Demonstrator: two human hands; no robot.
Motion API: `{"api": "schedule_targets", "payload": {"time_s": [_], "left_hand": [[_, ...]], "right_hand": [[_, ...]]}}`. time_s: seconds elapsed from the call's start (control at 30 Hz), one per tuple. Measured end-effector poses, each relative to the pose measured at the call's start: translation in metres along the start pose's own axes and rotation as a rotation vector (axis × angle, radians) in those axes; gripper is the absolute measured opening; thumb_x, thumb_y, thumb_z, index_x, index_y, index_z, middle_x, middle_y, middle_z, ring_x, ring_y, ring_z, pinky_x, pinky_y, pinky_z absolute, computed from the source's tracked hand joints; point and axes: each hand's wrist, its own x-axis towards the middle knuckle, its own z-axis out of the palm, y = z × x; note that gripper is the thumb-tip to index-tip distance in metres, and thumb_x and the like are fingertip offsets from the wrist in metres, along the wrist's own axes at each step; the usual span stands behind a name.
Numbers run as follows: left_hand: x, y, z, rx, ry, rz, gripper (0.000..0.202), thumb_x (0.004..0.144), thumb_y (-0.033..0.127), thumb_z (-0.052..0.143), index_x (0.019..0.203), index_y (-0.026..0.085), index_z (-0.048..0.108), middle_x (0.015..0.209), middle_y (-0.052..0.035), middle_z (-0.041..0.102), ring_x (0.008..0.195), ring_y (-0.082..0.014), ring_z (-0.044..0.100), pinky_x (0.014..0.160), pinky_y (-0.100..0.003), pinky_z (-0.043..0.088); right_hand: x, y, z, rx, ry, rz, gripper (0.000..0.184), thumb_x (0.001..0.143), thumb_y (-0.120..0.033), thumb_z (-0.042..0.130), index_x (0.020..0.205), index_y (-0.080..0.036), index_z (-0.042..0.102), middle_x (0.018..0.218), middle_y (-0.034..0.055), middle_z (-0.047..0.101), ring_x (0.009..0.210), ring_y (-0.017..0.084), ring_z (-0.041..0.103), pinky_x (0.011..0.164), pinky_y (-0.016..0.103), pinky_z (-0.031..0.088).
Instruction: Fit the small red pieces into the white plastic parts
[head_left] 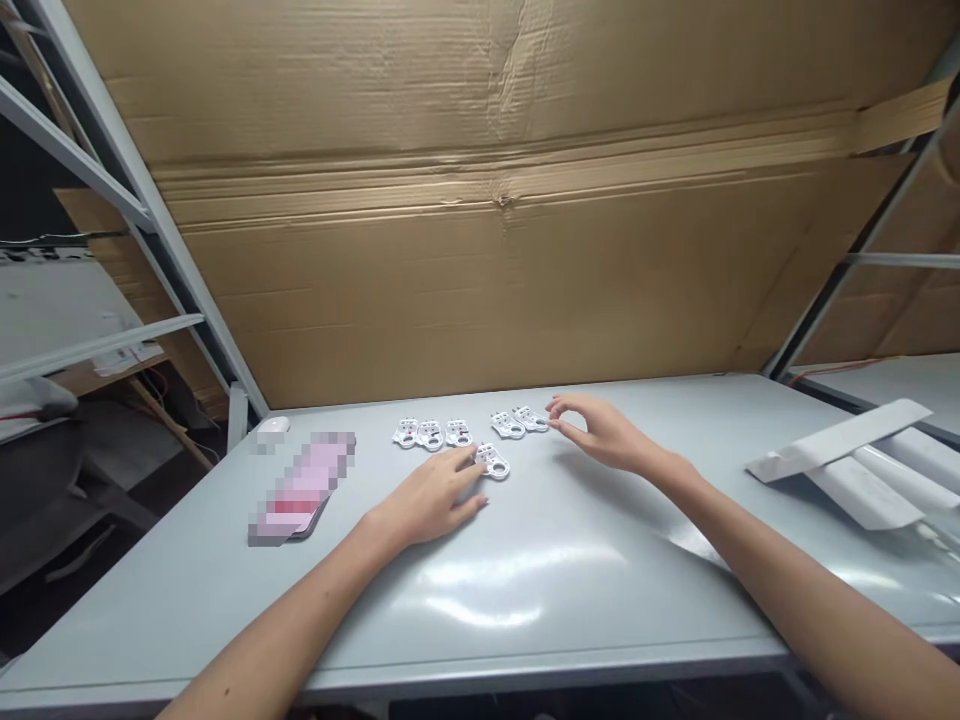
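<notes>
One big cardboard sheet (480, 250) fills the upper frame behind a pale grey workbench (525, 610). On my feed, six white plastic pieces (457, 433) lie at centre: five in a loose row, with one nearer piece (493, 463) out of line. The left hand (427, 500) lies low, fingertips on that piece; I can't tell if it's gripped. The right hand (604, 430), half open and holding nothing, hovers just beside the row's right end.

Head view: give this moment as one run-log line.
left hand: fingers on white plastic piece | right hand: open, beside another white plastic piece | surface: grey table
</notes>
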Motion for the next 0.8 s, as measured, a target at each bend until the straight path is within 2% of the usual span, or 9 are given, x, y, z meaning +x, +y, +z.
{"api": "schedule_targets", "payload": {"time_s": [0.07,0.13,0.27,0.43,0.6,0.8], "left_hand": [[0.000,0.000,0.001,0.002,0.000,0.001,0.038,0.098,0.035,0.049,0.131,0.018,0.054,0.146,-0.0162,0.045,0.134,-0.0311,0.044,0.108,-0.043,0.040],[0.000,0.000,0.001,0.001,-0.001,0.000,0.037,0.098,0.035,0.049,0.131,0.019,0.054,0.146,-0.0155,0.045,0.134,-0.0311,0.044,0.107,-0.044,0.040],[0.000,0.000,0.001,-0.004,0.001,0.006,0.035,0.098,0.034,0.049,0.130,0.020,0.054,0.144,-0.0145,0.047,0.131,-0.0304,0.047,0.105,-0.044,0.042],[0.000,-0.002,0.002,-0.022,0.017,0.003,0.035,0.098,0.035,0.049,0.130,0.022,0.054,0.144,-0.0140,0.047,0.129,-0.0313,0.049,0.104,-0.045,0.043],[-0.001,-0.002,0.003,-0.038,0.015,0.006,0.036,0.098,0.036,0.049,0.130,0.021,0.054,0.146,-0.0146,0.045,0.132,-0.0320,0.046,0.106,-0.046,0.042],[-0.001,-0.001,0.004,-0.013,0.003,0.005,0.037,0.098,0.035,0.048,0.131,0.020,0.053,0.145,-0.0156,0.046,0.133,-0.0316,0.046,0.106,-0.046,0.042]], "right_hand": [[0.002,-0.011,0.005,0.226,0.010,0.060,0.025,0.090,-0.044,0.052,0.088,-0.022,0.063,0.098,0.0069,0.071,0.095,0.025,0.065,0.085,0.040,0.050],[0.002,-0.019,0.012,0.477,-0.045,0.123,0.029,0.088,-0.049,0.057,0.086,-0.020,0.062,0.089,0.0072,0.072,0.090,0.024,0.067,0.085,0.041,0.053],[0.000,-0.028,0.028,0.798,-0.158,0.197,0.032,0.081,-0.050,0.068,0.089,-0.019,0.064,0.087,0.0073,0.071,0.092,0.024,0.068,0.089,0.043,0.054],[-0.001,-0.028,0.039,0.935,-0.245,0.285,0.033,0.076,-0.040,0.076,0.099,-0.019,0.068,0.098,0.0082,0.069,0.092,0.023,0.068,0.093,0.043,0.052],[0.001,-0.022,0.040,1.038,-0.210,0.339,0.026,0.079,-0.039,0.074,0.098,-0.022,0.071,0.112,0.0085,0.067,0.106,0.022,0.063,0.096,0.039,0.051],[-0.001,-0.028,0.040,1.121,-0.230,0.345,0.024,0.083,-0.037,0.070,0.100,-0.020,0.069,0.123,0.0117,0.066,0.116,0.026,0.062,0.104,0.042,0.047]]}}
